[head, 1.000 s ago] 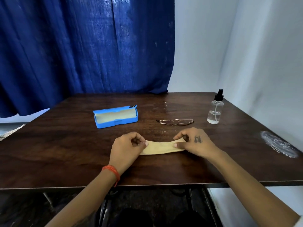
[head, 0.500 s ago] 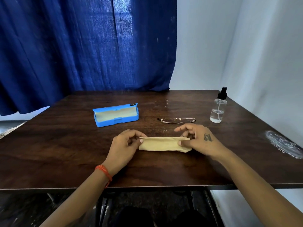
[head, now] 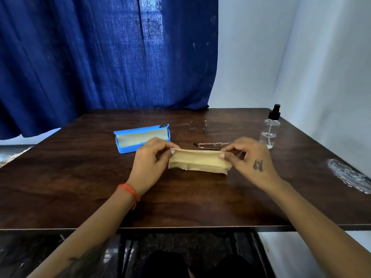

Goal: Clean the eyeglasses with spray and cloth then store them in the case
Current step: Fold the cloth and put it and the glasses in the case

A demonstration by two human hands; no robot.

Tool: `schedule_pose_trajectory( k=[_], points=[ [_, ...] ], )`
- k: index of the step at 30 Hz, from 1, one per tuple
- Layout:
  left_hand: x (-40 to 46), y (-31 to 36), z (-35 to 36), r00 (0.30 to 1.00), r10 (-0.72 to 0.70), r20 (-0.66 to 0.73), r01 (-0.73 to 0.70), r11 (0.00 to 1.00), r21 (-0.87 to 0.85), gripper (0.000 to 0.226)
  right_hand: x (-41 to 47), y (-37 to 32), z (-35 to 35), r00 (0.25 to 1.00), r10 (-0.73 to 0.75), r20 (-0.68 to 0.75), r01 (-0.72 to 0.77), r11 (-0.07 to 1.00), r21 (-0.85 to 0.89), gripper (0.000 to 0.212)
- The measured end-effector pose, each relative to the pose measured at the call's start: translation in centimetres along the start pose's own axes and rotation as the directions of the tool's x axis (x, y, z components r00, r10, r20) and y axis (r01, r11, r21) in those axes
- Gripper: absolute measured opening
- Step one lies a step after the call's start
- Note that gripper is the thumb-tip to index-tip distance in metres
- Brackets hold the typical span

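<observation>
Your left hand (head: 151, 157) and right hand (head: 249, 157) each have their fingers pinched on an end of the folded cloth (head: 198, 162), held just above the surface (head: 80, 187). Keep it taut while unfolding; the eyeglasses (head: 212, 145) lie just behind, between case (head: 140, 138) and spray bottle (head: 270, 131).

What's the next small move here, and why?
Probably free the right hand and reach for the eyeglasses. Both hands pinch the folded cloth by its upper corners above the table, while the glasses lie folded behind it and the case sits open.
</observation>
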State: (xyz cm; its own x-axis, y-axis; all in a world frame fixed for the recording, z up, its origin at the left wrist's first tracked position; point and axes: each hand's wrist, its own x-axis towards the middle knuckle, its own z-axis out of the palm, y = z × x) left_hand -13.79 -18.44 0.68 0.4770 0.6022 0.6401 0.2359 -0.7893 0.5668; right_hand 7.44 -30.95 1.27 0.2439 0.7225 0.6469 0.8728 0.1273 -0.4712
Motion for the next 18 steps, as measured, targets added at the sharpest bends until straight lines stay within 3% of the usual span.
schedule_pose_trajectory(
  k=[2,4,6,10,15,18],
  points=[
    [0.9,0.3,-0.2,0.998,0.002,-0.062,-0.004,0.999,-0.042,0.017,0.6,-0.2,-0.3,0.99,-0.08,-0.117,0.072,0.995,-0.067,0.007],
    [0.8,0.5,-0.4,0.999,0.007,-0.044,-0.011,0.995,-0.096,0.02,0.5,-0.2,-0.7,0.983,-0.126,-0.132,0.113,0.988,-0.103,0.007],
    [-0.2,0.3,-0.6,0.998,-0.022,0.062,0.03,0.993,-0.117,0.024,-0.2,0.0,-1.1,0.995,-0.102,-0.013,0.102,0.994,-0.027,0.008],
    [-2.2,-0.4,-0.5,0.948,-0.172,0.269,0.218,0.964,-0.154,0.017,-1.6,0.4,-1.4,0.947,0.06,0.317,-0.122,0.976,0.18,0.012],
    [-1.9,-0.2,0.1,0.899,-0.339,0.278,0.37,0.927,-0.064,0.006,-1.5,1.1,-0.3,0.918,0.215,0.332,-0.273,0.952,0.137,0.007],
    [-1.3,-0.3,0.4,0.879,-0.385,0.282,0.381,0.922,0.074,0.003,-1.1,1.3,0.3,0.919,0.234,0.316,-0.254,0.967,0.022,0.008]
  ],
)
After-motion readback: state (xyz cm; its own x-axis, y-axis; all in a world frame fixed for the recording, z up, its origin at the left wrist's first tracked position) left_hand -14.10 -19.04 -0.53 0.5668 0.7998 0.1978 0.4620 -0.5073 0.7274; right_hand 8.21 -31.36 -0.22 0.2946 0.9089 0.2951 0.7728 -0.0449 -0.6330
